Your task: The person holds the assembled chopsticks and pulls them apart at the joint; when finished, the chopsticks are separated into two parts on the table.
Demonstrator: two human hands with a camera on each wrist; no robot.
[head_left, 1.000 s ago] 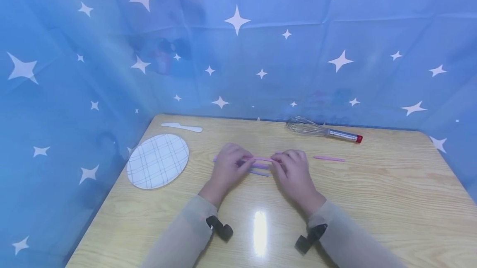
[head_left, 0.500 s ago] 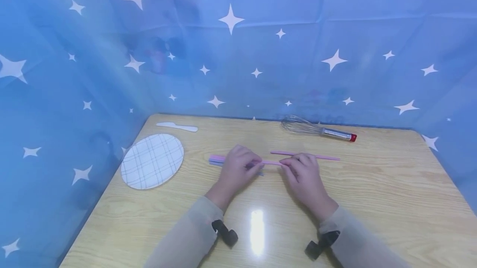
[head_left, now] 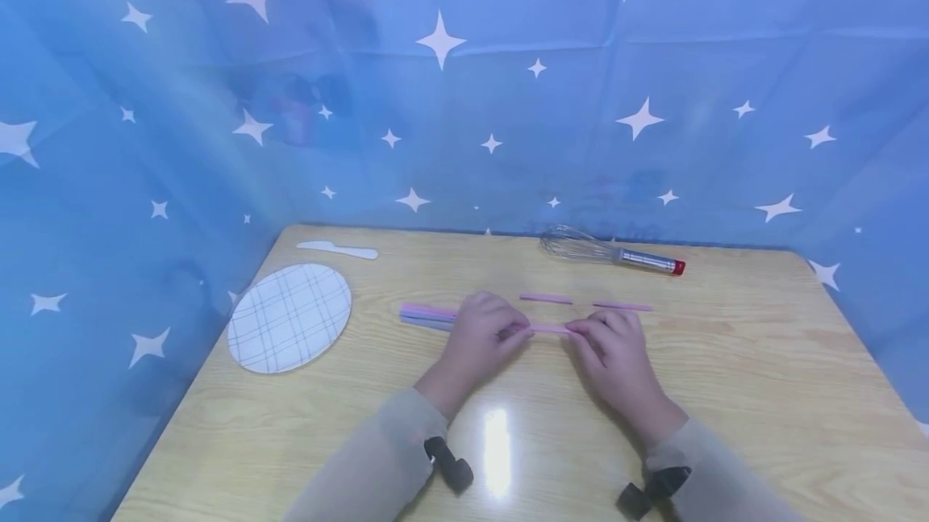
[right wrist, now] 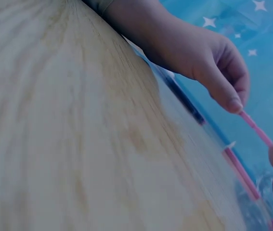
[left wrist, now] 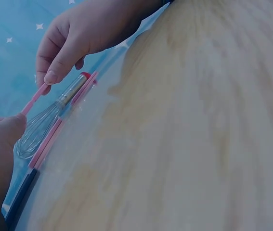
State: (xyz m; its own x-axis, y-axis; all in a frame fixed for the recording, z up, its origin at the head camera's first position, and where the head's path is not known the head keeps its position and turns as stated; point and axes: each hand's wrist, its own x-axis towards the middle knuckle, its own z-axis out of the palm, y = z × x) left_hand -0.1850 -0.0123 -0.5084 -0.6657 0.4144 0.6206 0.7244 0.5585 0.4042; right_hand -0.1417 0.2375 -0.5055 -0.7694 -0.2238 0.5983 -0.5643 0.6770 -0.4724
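A thin pink straw [head_left: 549, 329] runs level between my two hands, over the middle of the table. My left hand [head_left: 482, 336] pinches its left end between thumb and fingers; my right hand [head_left: 613, 357] pinches the other end. In the left wrist view the pink straw [left wrist: 34, 99] slants between both thumbs. Beside the left hand, partly hidden by it, lies a row of purple and blue straws [head_left: 428, 315]. Behind the hands two short pink pieces [head_left: 546, 298] lie in line, with a gap between them.
A whisk [head_left: 610, 252] with a red-tipped handle lies at the back edge. A white plastic knife [head_left: 337, 249] and a round white plate with a checked pattern [head_left: 290, 319] are at the left. A blue star-printed curtain [head_left: 464, 102] closes off the table's back and left.
Both hands have moved to the right and slightly nearer, carrying the pink straw away from the row. More of the row's left part and the two pink pieces behind now show.
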